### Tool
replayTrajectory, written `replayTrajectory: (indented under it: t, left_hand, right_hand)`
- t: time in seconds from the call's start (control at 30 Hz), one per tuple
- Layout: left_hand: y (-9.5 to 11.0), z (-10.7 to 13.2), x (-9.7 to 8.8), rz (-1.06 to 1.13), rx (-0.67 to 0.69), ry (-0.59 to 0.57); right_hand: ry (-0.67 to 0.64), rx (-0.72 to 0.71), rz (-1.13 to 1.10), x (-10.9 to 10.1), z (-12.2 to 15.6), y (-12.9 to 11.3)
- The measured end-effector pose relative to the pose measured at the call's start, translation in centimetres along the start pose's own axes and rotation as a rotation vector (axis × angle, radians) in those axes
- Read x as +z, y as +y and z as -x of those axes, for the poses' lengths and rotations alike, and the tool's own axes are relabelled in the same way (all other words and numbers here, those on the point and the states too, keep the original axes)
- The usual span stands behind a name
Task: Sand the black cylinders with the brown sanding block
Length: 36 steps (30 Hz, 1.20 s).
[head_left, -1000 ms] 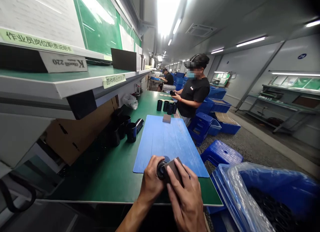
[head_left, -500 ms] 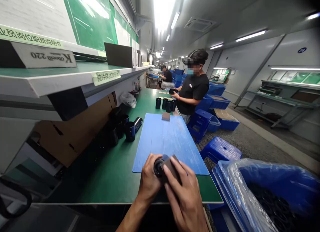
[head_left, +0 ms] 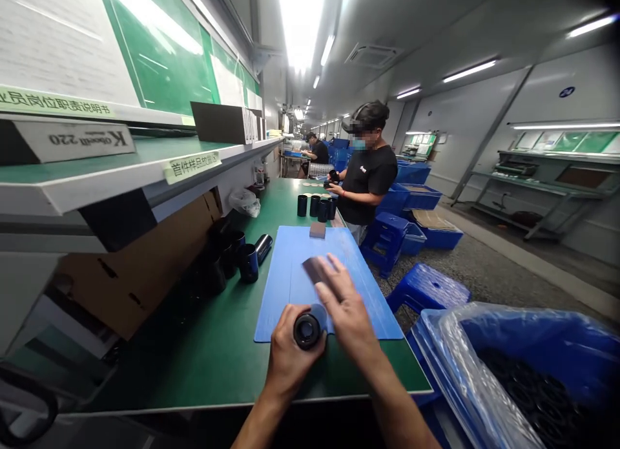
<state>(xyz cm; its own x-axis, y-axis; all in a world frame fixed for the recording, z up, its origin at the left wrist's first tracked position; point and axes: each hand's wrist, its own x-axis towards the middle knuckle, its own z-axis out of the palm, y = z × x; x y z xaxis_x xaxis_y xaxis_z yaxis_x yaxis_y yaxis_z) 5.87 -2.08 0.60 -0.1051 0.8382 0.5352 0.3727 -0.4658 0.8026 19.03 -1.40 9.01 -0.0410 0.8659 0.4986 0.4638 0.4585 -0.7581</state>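
My left hand (head_left: pixel 287 345) is wrapped round a black cylindrical part (head_left: pixel 307 331), its round open end facing up toward me. In my right hand (head_left: pixel 346 307) is a brown sanding block (head_left: pixel 316 271), held by the fingers over the blue mat (head_left: pixel 285 287) and apart from the cylinder. Another brown block (head_left: pixel 318 230) lies at the mat's far edge. To the left on the green table (head_left: pixel 203 352) stand several black cylinders (head_left: pixel 248 263), and one black cylinder (head_left: pixel 263 247) lies on its side.
Several more black cylinders (head_left: pixel 322 210) stand beyond the mat, near a co-worker (head_left: pixel 368 177) holding dark parts. At right are a blue stool (head_left: pixel 431 286) and a plastic-lined blue bin (head_left: pixel 547 333) with black parts. A shelf (head_left: pixel 145 177) overhangs the left.
My right hand has moved the sanding block forward, off the cylinder and over the mat. The cylinder's end is now uncovered in my left hand. The view has shifted slightly.
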Motion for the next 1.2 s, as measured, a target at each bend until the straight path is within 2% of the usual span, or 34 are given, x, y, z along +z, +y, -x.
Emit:
replayTrajectory:
  t: [0.07,0.17,0.27,0.37,0.43,0.5,0.7,0.77,0.93,1.03,1.13,1.2]
  left_hand:
    - [-0.1,0.0,-0.1,-0.026,0.017,-0.010]
    - [-0.3,0.0,-0.2,-0.046,0.020,-0.026]
    - [-0.5,0.0,-0.1,-0.055,0.022,-0.028]
    - [-0.7,0.1,0.0,-0.065,0.002,-0.039]
    - [-0.7,0.2,0.0,-0.063,-0.025,-0.046]
    - [-0.7,0.3,0.1,-0.056,-0.054,-0.043]
    - [-0.5,0.4,0.1,0.010,-0.060,-0.043]
    - [-0.4,0.6,0.2,0.015,-0.040,-0.040]
    - [-0.3,0.8,0.4,-0.023,-0.005,-0.026]
    - [-0.4,0.7,0.3,-0.019,0.000,-0.016]
    - [-0.6,0.5,0.2,-0.015,-0.051,-0.012]
    - [-0.7,0.4,0.2,0.003,-0.088,0.008]
  right_hand:
    - [0.108,0.123,-0.194,-1.8,-0.9,0.5]
    - [0.245,0.326,-0.488,-3.8,0.5,1.6]
    - [0.281,0.479,-0.683,-3.9,3.0,3.0]
    - [0.258,0.521,-0.634,-3.2,4.5,4.0]
    - [0.207,0.476,-0.483,-2.8,5.1,4.2]
    - [0.155,0.372,-0.263,-2.5,5.9,3.9]
    - [0.019,-0.186,0.422,-0.7,8.8,1.5]
    - [-0.025,-0.288,0.549,0.1,8.6,0.7]
    - [-0.067,-0.338,0.633,0.8,7.1,-0.1]
    - [-0.021,-0.375,0.618,1.0,7.2,0.0]
    - [0.049,-0.344,0.595,1.6,7.1,0.1]
    - [-0.004,-0.362,0.583,1.7,6.9,0.0]
